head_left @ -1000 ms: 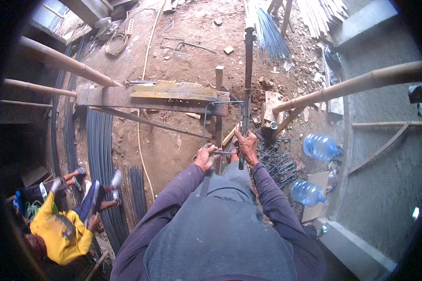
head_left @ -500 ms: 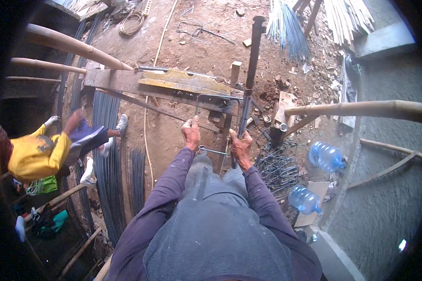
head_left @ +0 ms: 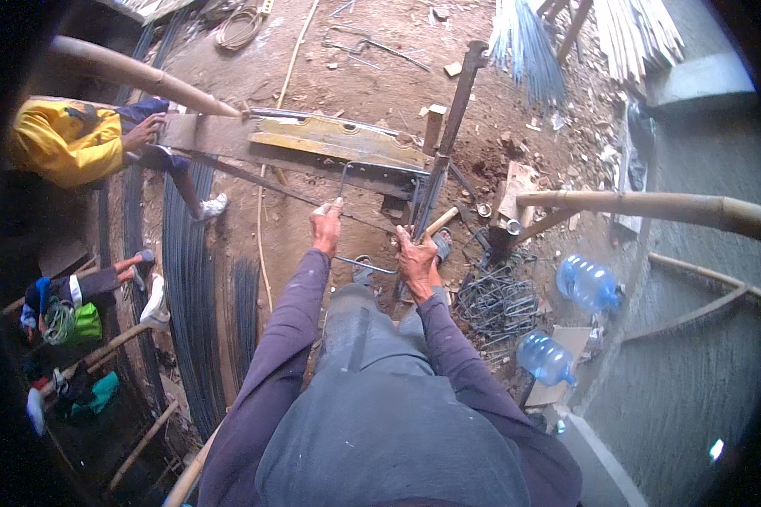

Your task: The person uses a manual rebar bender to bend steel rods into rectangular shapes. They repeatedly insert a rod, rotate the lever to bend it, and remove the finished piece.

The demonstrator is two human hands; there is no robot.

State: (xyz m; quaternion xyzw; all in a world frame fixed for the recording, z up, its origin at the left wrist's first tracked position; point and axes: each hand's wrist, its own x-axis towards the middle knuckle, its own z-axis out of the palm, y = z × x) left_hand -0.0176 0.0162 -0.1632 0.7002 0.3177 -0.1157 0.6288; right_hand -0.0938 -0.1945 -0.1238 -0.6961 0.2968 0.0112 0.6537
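The left hand [head_left: 325, 226] is closed on one side of a thin bent-rod frame [head_left: 365, 265], fingertips pinching it. The right hand [head_left: 416, 264] is wrapped round the near end of a long dark bar [head_left: 457, 108]; whether it also grips the frame, I cannot tell. The frame spans the gap between the two hands, one side running just below them and another out beyond them, near the bar.

From the right hand the bar slants away and to the right. A wooden handle [head_left: 440, 220] lies just beyond that hand, near a sandalled foot [head_left: 441, 245]. Beyond the left hand runs a plank [head_left: 216, 137] bearing a yellow board [head_left: 330, 147].

Right of the grip is a heap of bent rods [head_left: 499, 302], then two blue bottles [head_left: 588, 283] farther out, with a bamboo pole [head_left: 643, 202] beyond them. Well left of the grip lies a bundle of straight rods [head_left: 193, 296]. Farther out, a co-worker in a yellow top [head_left: 93, 144] has a hand [head_left: 148, 133] at the plank's left end.
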